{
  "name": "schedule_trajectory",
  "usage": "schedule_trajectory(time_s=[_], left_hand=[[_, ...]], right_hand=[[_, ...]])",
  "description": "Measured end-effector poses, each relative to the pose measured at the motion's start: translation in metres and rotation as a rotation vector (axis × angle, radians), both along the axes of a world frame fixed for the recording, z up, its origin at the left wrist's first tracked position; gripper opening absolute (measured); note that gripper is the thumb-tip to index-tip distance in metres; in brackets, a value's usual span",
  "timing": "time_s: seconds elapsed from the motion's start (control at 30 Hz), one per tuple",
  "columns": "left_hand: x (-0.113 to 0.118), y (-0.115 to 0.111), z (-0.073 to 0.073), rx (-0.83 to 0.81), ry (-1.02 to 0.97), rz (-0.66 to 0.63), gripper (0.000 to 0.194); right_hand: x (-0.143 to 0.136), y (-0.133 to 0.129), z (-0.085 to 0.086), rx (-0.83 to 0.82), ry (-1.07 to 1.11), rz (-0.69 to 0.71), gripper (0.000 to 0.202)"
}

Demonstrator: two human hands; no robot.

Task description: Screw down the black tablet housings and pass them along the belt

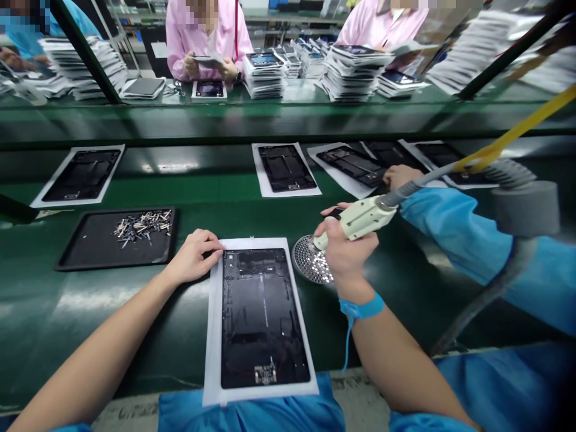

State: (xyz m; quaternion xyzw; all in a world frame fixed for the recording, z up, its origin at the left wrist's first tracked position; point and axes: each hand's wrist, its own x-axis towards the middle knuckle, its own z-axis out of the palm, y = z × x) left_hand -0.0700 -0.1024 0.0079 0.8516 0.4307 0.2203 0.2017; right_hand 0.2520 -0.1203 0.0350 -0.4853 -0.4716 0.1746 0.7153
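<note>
The left hand (pixel 193 257) is resting flat and open on the top-left corner of the tablet back panel (pixel 263 318), which is lying on a white sheet (pixel 212 360) on the green surface (pixel 135 312). The right hand (pixel 346 249) is gripping an electric screwdriver (pixel 360 219), its tip dipping into the round screw dish (pixel 308 259). The panel looks thin, rigid and scratch-prone, so it is best held by its edges.

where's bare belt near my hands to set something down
Bare belt lies between the screw tray and the white sheet, under the left hand; also between the far-left panel and the middle panel. It is crowded around the right hand by the perforated dish.
</note>
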Motion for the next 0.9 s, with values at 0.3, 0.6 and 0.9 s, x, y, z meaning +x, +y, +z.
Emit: schedule_trajectory(time_s=[0.3,0.6,0.9], left_hand=[[0.0003,0.0000,0.0002,0.014,-0.007,0.001,0.026],[0.0003,0.0004,0.0004,-0.001,-0.015,-0.003,0.025],[0.0070,-0.0042,-0.0037,-0.013,0.011,0.033,0.022]], right_hand=[[0.0007,0.0037,-0.0046,-0.030,0.009,-0.004,0.026],[0.0017,0.0053,-0.0073,-0.037,-0.020,-0.026,0.026],[-0.0041,0.0025,0.0019,-0.152,0.072,-0.105,0.022]])
